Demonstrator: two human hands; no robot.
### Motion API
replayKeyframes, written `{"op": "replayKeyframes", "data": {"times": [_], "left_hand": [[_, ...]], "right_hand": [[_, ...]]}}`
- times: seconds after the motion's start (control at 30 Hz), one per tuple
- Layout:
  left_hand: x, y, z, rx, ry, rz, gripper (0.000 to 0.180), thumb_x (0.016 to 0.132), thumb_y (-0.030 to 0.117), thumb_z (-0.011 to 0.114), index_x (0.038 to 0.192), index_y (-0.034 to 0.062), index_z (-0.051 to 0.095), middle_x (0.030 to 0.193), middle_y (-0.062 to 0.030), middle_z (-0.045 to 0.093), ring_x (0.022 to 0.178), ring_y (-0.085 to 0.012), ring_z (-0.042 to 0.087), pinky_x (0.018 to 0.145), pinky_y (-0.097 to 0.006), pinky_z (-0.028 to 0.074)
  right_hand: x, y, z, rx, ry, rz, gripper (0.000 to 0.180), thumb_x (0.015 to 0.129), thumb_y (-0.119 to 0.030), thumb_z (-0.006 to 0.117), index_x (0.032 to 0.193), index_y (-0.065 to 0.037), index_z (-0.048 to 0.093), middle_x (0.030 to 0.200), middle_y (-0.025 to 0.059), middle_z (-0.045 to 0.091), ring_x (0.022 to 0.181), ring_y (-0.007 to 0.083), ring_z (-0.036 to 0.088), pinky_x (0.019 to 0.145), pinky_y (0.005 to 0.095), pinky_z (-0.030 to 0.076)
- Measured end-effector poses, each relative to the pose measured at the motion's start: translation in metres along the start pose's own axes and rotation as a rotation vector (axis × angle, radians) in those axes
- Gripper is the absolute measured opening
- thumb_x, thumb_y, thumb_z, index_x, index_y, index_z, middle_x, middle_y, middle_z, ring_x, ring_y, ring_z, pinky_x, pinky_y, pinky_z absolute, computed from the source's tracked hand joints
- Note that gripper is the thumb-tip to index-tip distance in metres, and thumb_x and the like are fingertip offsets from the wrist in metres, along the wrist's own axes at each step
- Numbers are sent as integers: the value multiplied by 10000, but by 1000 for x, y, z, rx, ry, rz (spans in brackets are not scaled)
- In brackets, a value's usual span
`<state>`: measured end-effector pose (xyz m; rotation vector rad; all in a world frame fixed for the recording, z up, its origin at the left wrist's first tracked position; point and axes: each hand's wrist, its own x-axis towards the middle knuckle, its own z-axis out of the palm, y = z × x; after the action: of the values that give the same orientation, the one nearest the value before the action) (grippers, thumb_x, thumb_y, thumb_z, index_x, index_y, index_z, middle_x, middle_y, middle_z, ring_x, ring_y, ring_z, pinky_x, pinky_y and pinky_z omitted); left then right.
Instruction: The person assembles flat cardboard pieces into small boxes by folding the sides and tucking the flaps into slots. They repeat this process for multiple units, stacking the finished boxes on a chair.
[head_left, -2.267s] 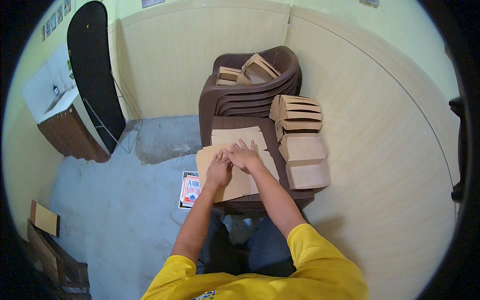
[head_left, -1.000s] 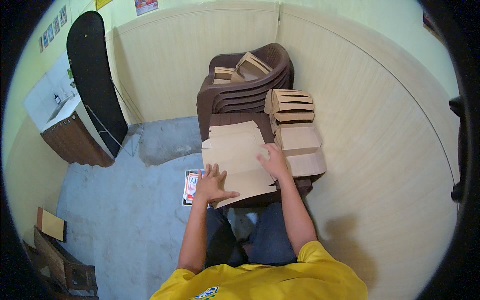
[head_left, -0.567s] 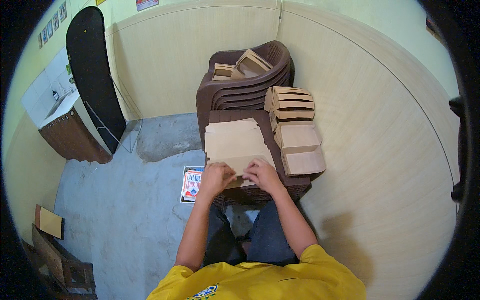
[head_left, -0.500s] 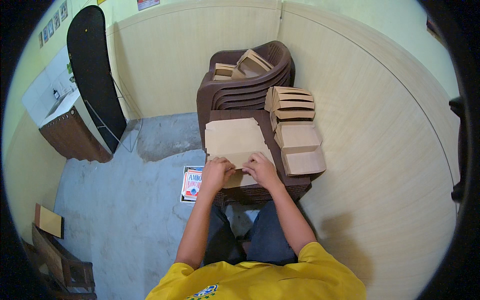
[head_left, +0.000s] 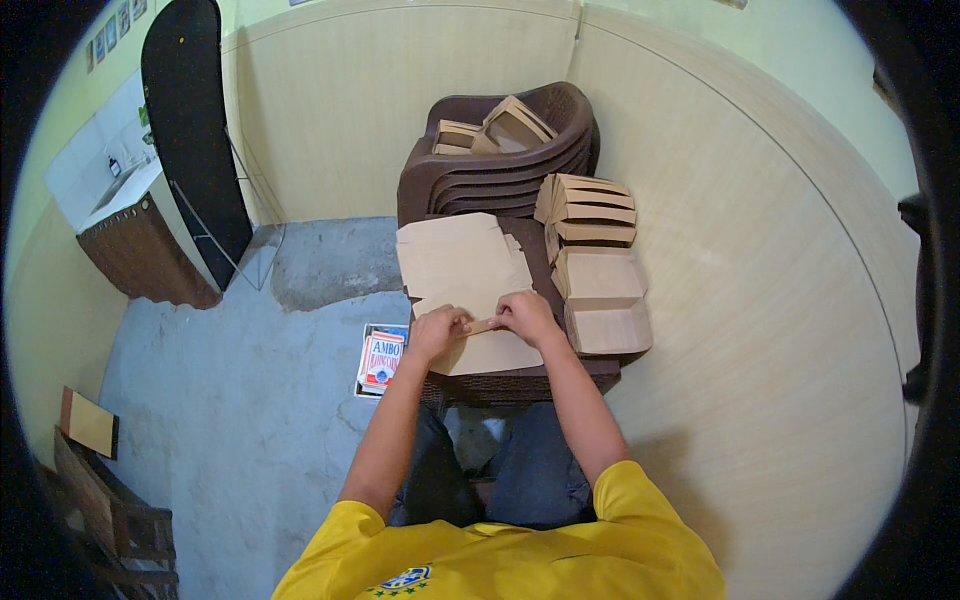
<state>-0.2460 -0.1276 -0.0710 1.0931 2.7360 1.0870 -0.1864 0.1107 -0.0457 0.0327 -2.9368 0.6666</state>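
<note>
A flat, die-cut cardboard box blank (head_left: pixel 455 260) lies over the brown table, its far part reaching toward the stacked chairs. Its near edge is pinched between the fingertips of my left hand (head_left: pixel 438 333) and my right hand (head_left: pixel 527 319), a short way apart. A narrow strip of that edge stands folded up between them. Under and nearer than the strip shows another flat piece of cardboard (head_left: pixel 495 352); whether it belongs to the same blank I cannot tell. Right of my right hand sits an open folded cardboard box (head_left: pixel 608 325).
Behind the open box leans a row of nested cardboard boxes (head_left: pixel 592 212). Stacked brown plastic chairs (head_left: pixel 490 180) with boxes (head_left: pixel 515 125) on the seat stand beyond the brown table (head_left: pixel 590 372). A white crate (head_left: pixel 366 385) of packets sits on the floor at left; a wall rises at right.
The blank has shifted slightly left and away and turned a little. Both hands keep hold of its near edge, which now shows as a folded-up strip.
</note>
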Motion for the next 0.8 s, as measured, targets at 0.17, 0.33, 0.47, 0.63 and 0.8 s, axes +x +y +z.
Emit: {"op": "replayKeyframes", "data": {"times": [0.17, 0.33, 0.47, 0.63, 0.8], "left_hand": [[-4, 5, 6, -42, -29, 9, 180, 962, 181, 733, 1116, 193, 825, 1028, -139, 724, 1001, -379, 736, 875, -465, 590], [-21, 27, 34, -350, -71, -108, 191, 950, 192, 773, 1115, 145, 859, 1113, -184, 714, 1048, -369, 712, 921, -431, 581], [-35, 31, 36, 267, 307, 103, 217, 972, 363, 764, 1152, 292, 862, 1458, -116, 648, 1505, -365, 437, 1241, -614, 307], [-32, 25, 35, 258, 149, -79, 330, 1021, 485, 657, 1299, 384, 802, 1632, -60, 555, 1582, -372, 383, 1315, -650, 159], [-34, 17, 46, 286, 122, -75, 343, 1062, 447, 595, 1339, 373, 783, 1657, -50, 529, 1583, -393, 385, 1309, -661, 162]], "right_hand": [[26, 4, -12, 117, -136, 340, 634, 580, -484, 1035, 1036, -106, 808, 1014, 102, 766, 964, 278, 722, 853, 416, 587], [22, 1, 9, -40, 237, 219, 995, 523, -528, 1047, 1343, -118, 661, 1392, 116, 536, 1344, 365, 481, 1114, 458, 463], [19, 7, 28, 6, 401, 226, 946, 598, -480, 1031, 1370, -95, 644, 1343, 144, 579, 1306, 382, 516, 1170, 499, 412], [-20, -27, 62, -76, 174, 111, 555, 975, -363, 757, 1400, -31, 623, 1274, 217, 688, 1299, 417, 585, 1167, 542, 409], [-117, -91, 74, -170, 91, 127, 885, 1058, -557, 542, 1639, 72, 320, 1701, 244, 392, 1622, 376, 298, 1294, 642, 193]]}}
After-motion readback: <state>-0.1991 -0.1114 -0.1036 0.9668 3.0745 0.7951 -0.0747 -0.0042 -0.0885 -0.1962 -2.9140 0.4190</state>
